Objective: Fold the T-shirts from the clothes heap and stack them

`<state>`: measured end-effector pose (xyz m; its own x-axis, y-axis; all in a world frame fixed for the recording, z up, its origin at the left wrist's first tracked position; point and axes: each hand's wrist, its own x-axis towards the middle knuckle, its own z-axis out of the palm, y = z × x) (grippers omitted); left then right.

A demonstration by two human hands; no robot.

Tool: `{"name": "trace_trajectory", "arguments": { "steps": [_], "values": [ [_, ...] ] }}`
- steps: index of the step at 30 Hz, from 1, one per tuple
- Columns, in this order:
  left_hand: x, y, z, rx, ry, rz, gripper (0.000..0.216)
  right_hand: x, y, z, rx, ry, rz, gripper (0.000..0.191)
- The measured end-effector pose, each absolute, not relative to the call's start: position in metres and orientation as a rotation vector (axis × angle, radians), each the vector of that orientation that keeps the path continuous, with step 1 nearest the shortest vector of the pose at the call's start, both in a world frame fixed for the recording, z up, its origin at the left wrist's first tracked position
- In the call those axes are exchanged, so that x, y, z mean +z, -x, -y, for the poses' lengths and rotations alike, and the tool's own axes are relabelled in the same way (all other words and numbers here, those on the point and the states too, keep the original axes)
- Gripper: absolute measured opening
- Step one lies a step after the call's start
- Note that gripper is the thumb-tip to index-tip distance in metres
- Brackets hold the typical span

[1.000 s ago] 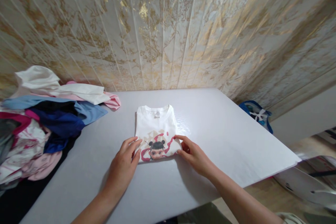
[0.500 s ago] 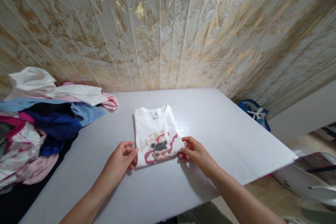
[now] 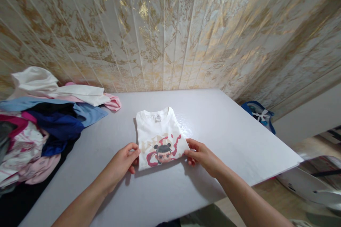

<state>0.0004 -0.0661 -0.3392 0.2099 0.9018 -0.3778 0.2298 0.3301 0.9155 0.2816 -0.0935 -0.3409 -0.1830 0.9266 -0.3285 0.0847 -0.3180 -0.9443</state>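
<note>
The folded white T-shirt (image 3: 156,131) lies print-up on the table (image 3: 226,124), its lower sides pinched between thumb and fingers of the left hand (image 3: 122,159) and right hand (image 3: 204,155), apparently to keep the hem straight, the left fingers now at the edge rather than over the front as one second earlier, with the clothes pile (image 3: 60,122) well apart at left.

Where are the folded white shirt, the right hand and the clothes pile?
Folded white shirt (image 3: 161,139): head view, mid-front, by the printed figure's top.
Right hand (image 3: 204,154): head view, back of the hand.
Clothes pile (image 3: 59,124): head view, dark blue garment near its middle.
</note>
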Motion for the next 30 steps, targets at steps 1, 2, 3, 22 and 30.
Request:
{"name": "trace_trajectory", "arguments": {
  "steps": [1, 2, 3, 22, 30],
  "values": [
    [-0.339, -0.001, 0.067, 0.664, -1.149, -1.301, 0.037, -0.342, -0.281, 0.093, 1.569, 1.391, 1.206, 0.042],
    [-0.339, -0.002, 0.068, 0.666, -1.129, -1.299, 0.038, -0.344, -0.281, 0.093, 1.561, 1.387, 1.19, 0.043],
    [-0.339, -0.002, 0.068, 0.668, -1.114, -1.299, 0.039, -0.345, -0.281, 0.093, 1.554, 1.386, 1.177, 0.045],
    [-0.357, 0.003, 0.078, 0.618, -1.523, -1.537, 0.058, -0.35, -0.283, 0.092, 1.478, 1.643, 1.47, 0.016],
    [-0.358, 0.002, 0.077, 0.679, -2.287, -1.74, 0.047, -0.34, -0.269, 0.099, 0.458, 1.713, 2.057, 0.044]
  ]
}}
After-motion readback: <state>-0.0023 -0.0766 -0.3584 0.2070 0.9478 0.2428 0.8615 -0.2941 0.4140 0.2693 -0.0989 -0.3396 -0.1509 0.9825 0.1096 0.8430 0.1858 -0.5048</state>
